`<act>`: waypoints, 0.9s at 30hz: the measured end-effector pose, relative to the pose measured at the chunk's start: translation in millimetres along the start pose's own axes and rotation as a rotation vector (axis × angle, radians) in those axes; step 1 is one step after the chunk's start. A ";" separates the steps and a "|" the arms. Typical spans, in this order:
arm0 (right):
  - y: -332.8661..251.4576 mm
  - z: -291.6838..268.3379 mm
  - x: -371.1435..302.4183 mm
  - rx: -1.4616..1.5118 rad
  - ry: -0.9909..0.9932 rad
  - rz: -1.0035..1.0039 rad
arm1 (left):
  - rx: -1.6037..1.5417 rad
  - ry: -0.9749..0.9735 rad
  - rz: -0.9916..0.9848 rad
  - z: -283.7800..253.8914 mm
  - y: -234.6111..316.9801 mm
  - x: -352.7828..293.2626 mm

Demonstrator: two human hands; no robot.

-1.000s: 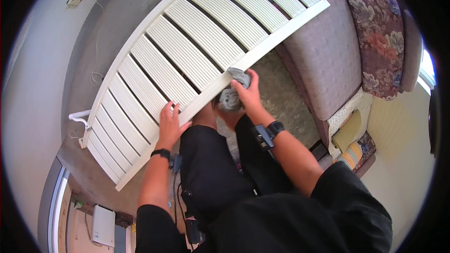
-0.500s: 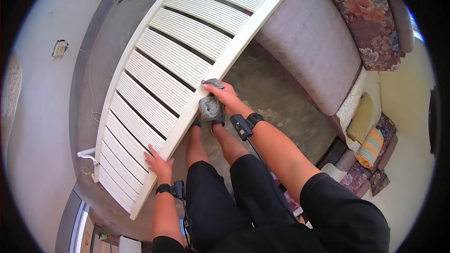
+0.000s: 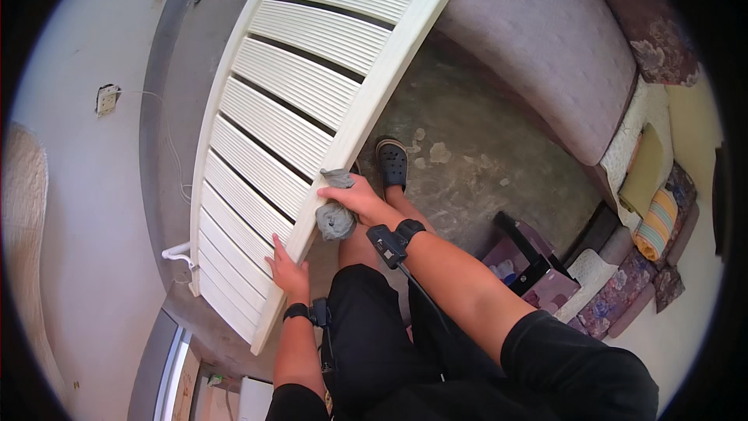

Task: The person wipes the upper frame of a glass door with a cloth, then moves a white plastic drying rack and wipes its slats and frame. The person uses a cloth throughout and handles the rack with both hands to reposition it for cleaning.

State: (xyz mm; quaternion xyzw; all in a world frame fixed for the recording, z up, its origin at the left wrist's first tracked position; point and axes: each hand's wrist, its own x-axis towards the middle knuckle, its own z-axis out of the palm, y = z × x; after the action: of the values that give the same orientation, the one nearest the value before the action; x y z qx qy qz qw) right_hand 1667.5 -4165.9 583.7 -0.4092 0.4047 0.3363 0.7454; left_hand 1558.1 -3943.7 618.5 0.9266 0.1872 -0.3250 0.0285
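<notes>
A long white slatted bench (image 3: 300,90) with ribbed slats runs diagonally from the lower left to the top. My right hand (image 3: 351,195) is closed on a grey rag (image 3: 336,220), pressing it against the bench's near rail. Part of the crumpled rag hangs below my fingers, and another fold lies on top of the rail. Farther down the same rail, my left hand (image 3: 290,273) grips the edge, with fingers over the slats and thumb on the near side. Each wrist wears a dark strapped device.
A mauve sofa (image 3: 545,39) stands at the right, with folded cushions beyond it. A purple bin or basket with a black handle (image 3: 538,265) sits on the floor near my right arm. My dark clog (image 3: 392,162) is beside the bench. A wall socket (image 3: 107,100) trails a white cord.
The view has shifted, and one foot has stepped forward to the right of the bench rail. Both hands keep to the rail. The purple bin has come into fuller view.
</notes>
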 end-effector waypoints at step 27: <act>-44.5 -1.4 2.9 -0.211 0.072 -0.017 | 0.039 -0.166 0.072 -7.7 15.7 7.3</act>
State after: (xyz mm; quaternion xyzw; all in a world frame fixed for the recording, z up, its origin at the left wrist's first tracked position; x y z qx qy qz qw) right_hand 1705.3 -4186.2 595.7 -0.5008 0.3900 0.3556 0.6860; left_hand 1573.6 -3954.6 619.0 0.9029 0.1446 -0.4030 0.0375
